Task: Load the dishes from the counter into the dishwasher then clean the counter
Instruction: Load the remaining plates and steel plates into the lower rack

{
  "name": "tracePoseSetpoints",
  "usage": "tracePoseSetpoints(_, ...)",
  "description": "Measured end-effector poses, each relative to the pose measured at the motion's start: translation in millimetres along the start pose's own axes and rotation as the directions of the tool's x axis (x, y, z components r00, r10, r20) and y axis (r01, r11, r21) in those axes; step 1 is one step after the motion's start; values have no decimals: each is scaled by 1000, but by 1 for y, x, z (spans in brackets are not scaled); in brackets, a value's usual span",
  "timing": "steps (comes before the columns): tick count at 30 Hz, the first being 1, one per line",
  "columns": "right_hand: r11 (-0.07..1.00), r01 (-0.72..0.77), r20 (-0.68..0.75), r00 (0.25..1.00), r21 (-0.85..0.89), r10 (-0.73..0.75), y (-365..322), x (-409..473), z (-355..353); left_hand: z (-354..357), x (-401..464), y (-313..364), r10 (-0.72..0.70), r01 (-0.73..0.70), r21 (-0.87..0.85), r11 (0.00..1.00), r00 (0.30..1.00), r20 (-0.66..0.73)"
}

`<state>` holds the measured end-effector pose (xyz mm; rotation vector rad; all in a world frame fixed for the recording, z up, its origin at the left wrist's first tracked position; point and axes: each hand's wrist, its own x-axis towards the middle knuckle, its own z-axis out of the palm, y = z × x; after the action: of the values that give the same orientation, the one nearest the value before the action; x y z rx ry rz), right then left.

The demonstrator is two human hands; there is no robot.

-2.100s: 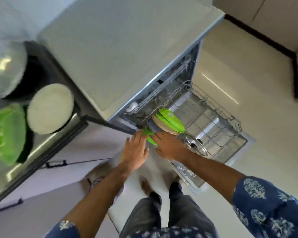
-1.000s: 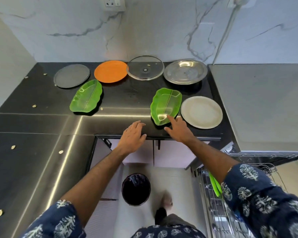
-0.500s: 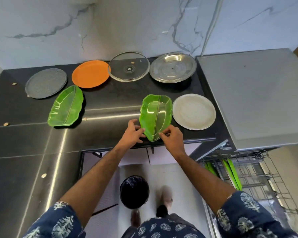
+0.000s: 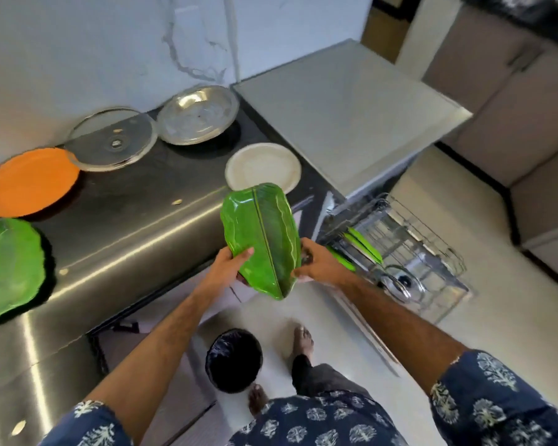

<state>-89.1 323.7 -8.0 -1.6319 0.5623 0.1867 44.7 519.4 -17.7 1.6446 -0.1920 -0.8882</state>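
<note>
The fingers [image 4: 246, 254] of the left hand [image 4: 227, 265] are clamped on the left edge of the green leaf-shaped plate [image 4: 262, 238], thumb lying over its upper face; the right hand [image 4: 316, 262] pinches the opposite edge, its fingers curled round the rim. The plate is lifted clear of the surface [image 4: 120, 233], held in the air just off its front edge, tilted up with its pointed end toward six o'clock.

The step in hand looks like carrying this plate to the dishwasher rack [image 4: 406, 249], which stands pulled out at about three o'clock from the hands, with other green plates [image 4: 364, 243] already upright in its slots and a glass lid [image 4: 400, 281] lying further out. The next move likely calls for swinging the plate rightward, turning it on edge and lowering it into a free slot beside those plates.

Both forearms reach forward from six o'clock, converging on the plate, wrists roughly level.

Still on the surface: a white plate [image 4: 263, 167] at twelve o'clock from the hands, a steel plate [image 4: 197, 114], another glass lid [image 4: 112, 143], an orange plate [image 4: 29, 181] and a second green leaf plate [image 4: 8, 268] at nine o'clock.
</note>
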Motion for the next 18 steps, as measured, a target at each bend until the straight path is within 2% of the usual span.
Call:
tracePoseSetpoints(3,965,-108,-119,983,239,140,29,-41,-37,57,12,-9,-8,-29,144,989,968,250)
tracePoseSetpoints(6,845,-96,-238,937,526,255,65,-71,-71,117,25,-10,-100,-70,343,937,886,454)
tracePoseSetpoints(8,781,-83,-280,906,619,319,77,-90,-88,147,32,-10,-168,-105,474,874,851,498)
tracePoseSetpoints(10,745,-63,-330,869,664,368,96,-105,-113,182,42,-9,-217,-132,540,831,817,534)
tracePoseSetpoints(12,765,-61,-395,829,641,397,113,-119,-143,222,56,-9,-260,-158,595,788,791,554)
tracePoseSetpoints(16,820,-191,-471,740,539,481,159,-124,-220,300,94,-19,-283,-236,684,690,781,556)
tracePoseSetpoints(18,851,-262,-476,736,455,481,190,-107,-265,335,123,-32,-273,-323,731,602,777,568)
